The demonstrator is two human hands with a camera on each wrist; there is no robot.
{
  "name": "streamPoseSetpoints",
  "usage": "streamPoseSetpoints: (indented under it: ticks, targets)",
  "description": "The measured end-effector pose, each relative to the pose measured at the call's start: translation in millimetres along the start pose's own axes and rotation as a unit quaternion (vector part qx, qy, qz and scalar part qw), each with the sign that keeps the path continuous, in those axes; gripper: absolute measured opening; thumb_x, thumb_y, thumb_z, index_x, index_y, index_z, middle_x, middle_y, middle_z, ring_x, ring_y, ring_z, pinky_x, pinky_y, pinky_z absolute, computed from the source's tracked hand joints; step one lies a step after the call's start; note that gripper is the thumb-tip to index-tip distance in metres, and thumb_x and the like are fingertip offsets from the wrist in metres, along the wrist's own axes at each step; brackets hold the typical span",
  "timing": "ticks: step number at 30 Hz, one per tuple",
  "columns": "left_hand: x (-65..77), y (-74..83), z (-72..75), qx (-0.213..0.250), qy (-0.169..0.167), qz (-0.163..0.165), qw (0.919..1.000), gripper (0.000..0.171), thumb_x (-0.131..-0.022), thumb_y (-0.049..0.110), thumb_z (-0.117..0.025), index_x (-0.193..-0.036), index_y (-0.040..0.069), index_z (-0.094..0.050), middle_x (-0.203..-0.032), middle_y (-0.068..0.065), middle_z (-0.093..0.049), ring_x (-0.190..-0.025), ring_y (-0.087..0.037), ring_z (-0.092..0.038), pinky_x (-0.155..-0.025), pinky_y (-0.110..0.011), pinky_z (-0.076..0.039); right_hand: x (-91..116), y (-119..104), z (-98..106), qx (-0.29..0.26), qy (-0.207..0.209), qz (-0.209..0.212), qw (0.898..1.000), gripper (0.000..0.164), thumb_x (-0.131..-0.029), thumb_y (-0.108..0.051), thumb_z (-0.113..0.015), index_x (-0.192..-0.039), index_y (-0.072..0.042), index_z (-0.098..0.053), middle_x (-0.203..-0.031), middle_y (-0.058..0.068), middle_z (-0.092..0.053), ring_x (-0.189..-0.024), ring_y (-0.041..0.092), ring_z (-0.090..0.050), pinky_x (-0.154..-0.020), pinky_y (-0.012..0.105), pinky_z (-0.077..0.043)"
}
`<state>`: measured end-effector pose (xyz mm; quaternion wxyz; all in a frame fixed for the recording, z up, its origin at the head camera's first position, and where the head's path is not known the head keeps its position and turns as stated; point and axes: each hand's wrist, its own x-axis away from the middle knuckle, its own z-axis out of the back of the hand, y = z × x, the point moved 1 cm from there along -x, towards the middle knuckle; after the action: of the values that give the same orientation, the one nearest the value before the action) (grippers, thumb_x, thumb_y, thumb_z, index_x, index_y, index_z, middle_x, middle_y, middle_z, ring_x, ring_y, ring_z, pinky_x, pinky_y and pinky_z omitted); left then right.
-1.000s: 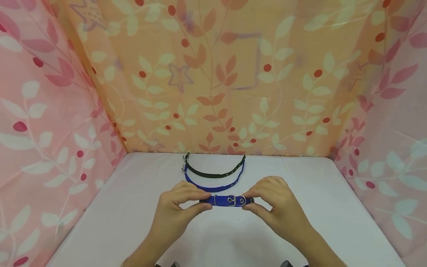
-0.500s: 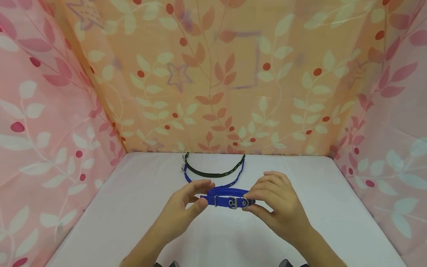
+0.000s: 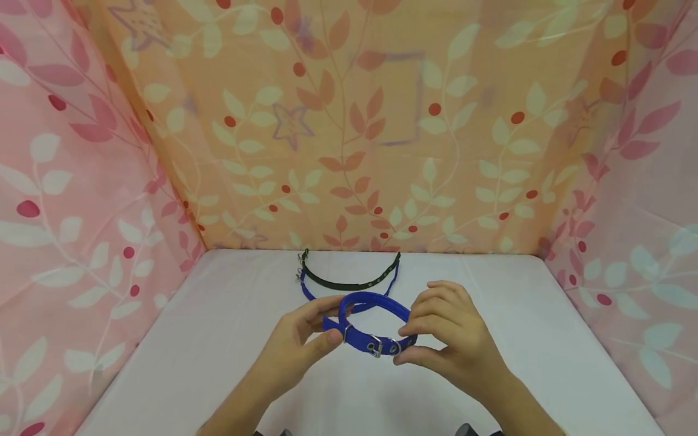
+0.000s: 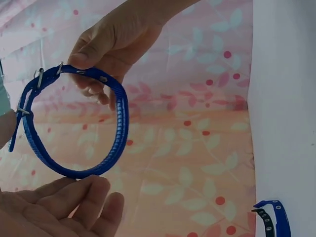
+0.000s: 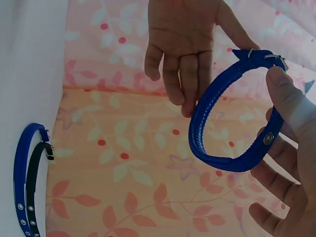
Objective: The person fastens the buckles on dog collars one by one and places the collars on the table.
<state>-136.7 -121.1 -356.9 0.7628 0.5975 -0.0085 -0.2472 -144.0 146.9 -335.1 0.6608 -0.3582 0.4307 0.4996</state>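
Hands, two: right hand [image 3: 455, 327] pinching one blue collar [image 3: 357, 341] beside its D-ring [image 3: 397, 347]; left hand [image 3: 302, 339] loose, fingers extended, thumb by the metal keeper [image 3: 345, 333]. Collar: buckled into a loop, held above the white table [image 3: 191, 339], between both hands. Beyond, on the table: blue strap [image 3: 308, 292], dark strap [image 3: 340, 286]. Handling: light right pinch advisable, left fingers supporting from outside, lest the loop flatten.
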Motion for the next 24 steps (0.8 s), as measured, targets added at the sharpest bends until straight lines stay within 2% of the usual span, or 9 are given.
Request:
streamPoseSetpoints:
  ticks: [3, 6, 8, 10, 13, 15, 16, 20, 24]
  targets:
    - [0.9, 0.1, -0.4, 0.004, 0.015, -0.039, 0.9991, 0.049, -0.099, 0.037, -0.07, -0.143, 0.019, -0.058, -0.134, 0.002, -0.067, -0.113, -0.024, -0.068, -0.102, -0.035, -0.053, 3.8, 0.0, 2.3, 0.009, -0.005, -0.057, 0.998, 0.044, -0.078, -0.049, -0.083, -0.095, -0.009, -0.074, -0.096, 0.006, -0.067, -0.099, 0.024, -0.057, -0.107, 0.03, -0.037]
    - [2.4, 1.1, -1.2, -0.007, 0.029, -0.072, 0.9969, 0.052, -0.096, 0.033, -0.074, -0.144, 0.023, -0.057, -0.139, 0.003, -0.064, -0.117, -0.025, -0.065, -0.105, -0.039, -0.052, 8.1, -0.2, 6.6, 0.033, -0.031, -0.146, 0.988, 0.062, -0.069, -0.056, -0.085, -0.111, -0.011, -0.074, -0.113, 0.008, -0.067, -0.112, 0.025, -0.055, -0.105, 0.025, -0.038]
    - [3.0, 2.3, -2.0, -0.016, 0.036, -0.084, 0.9957, 0.056, -0.093, 0.03, -0.077, -0.145, 0.025, -0.056, -0.141, 0.005, -0.063, -0.121, -0.023, -0.063, -0.103, -0.038, -0.053, 10.9, 0.2, 9.7, 0.053, -0.064, -0.218, 0.972, 0.08, -0.061, -0.059, -0.088, -0.124, -0.015, -0.07, -0.125, 0.004, -0.065, -0.121, 0.022, -0.053, -0.105, 0.028, -0.039]
    - [3.4, 3.0, -2.6, -0.026, 0.041, -0.095, 0.9943, 0.061, -0.09, 0.026, -0.081, -0.146, 0.026, -0.055, -0.143, 0.004, -0.062, -0.124, -0.02, -0.061, -0.102, -0.037, -0.054, 13.1, 0.8, 11.7, 0.063, -0.105, -0.284, 0.951, 0.093, -0.054, -0.06, -0.09, -0.134, -0.019, -0.065, -0.132, -0.001, -0.064, -0.127, 0.019, -0.052, -0.106, 0.036, -0.042]
    - [3.6, 3.6, -3.3, -0.038, 0.048, -0.116, 0.9914, 0.068, -0.086, 0.016, -0.085, -0.147, 0.024, -0.054, -0.145, 0.001, -0.061, -0.125, -0.019, -0.06, -0.099, -0.034, -0.054, 15.1, 2.2, 12.3, 0.063, -0.155, -0.35, 0.922, 0.098, -0.052, -0.058, -0.092, -0.138, -0.023, -0.062, -0.132, -0.008, -0.064, -0.128, 0.016, -0.053, -0.102, 0.05, -0.047]
    - [3.9, 3.8, -3.4, -0.045, 0.057, -0.133, 0.9884, 0.071, -0.083, 0.009, -0.086, -0.146, 0.022, -0.055, -0.145, -0.001, -0.061, -0.124, -0.02, -0.061, -0.098, -0.034, -0.055, 15.6, 2.3, 11.7, 0.049, -0.17, -0.366, 0.914, 0.094, -0.054, -0.057, -0.092, -0.137, -0.024, -0.062, -0.129, -0.011, -0.065, -0.126, 0.014, -0.054, -0.1, 0.055, -0.049]
    - [4.1, 4.0, -3.3, -0.048, 0.062, -0.141, 0.9868, 0.072, -0.082, 0.006, -0.086, -0.145, 0.021, -0.056, -0.145, -0.002, -0.061, -0.122, -0.02, -0.062, -0.097, -0.033, -0.055, 15.8, 2.3, 11.5, 0.041, -0.172, -0.366, 0.914, 0.093, -0.055, -0.057, -0.092, -0.136, -0.024, -0.063, -0.128, -0.012, -0.065, -0.125, 0.014, -0.054, -0.099, 0.055, -0.051]
    - [4.7, 5.9, -2.0, -0.055, 0.089, -0.165, 0.9808, 0.071, -0.08, -0.001, -0.085, -0.143, 0.017, -0.058, -0.144, -0.003, -0.062, -0.118, -0.021, -0.064, -0.097, -0.03, -0.056, 15.6, 0.2, 11.4, 0.011, -0.174, -0.346, 0.922, 0.087, -0.065, -0.051, -0.091, -0.142, -0.028, -0.058, -0.133, -0.014, -0.061, -0.128, 0.011, -0.053, -0.099, 0.052, -0.054]
    - [4.0, 7.7, -0.5, -0.05, 0.109, -0.189, 0.9746, 0.067, -0.081, -0.005, -0.083, -0.142, 0.012, -0.06, -0.142, -0.006, -0.062, -0.116, -0.021, -0.064, -0.1, -0.029, -0.054, 15.1, -1.5, 13.3, -0.021, -0.173, -0.332, 0.927, 0.08, -0.079, -0.035, -0.088, -0.15, -0.028, -0.051, -0.136, -0.011, -0.06, -0.13, 0.011, -0.054, -0.103, 0.044, -0.053]
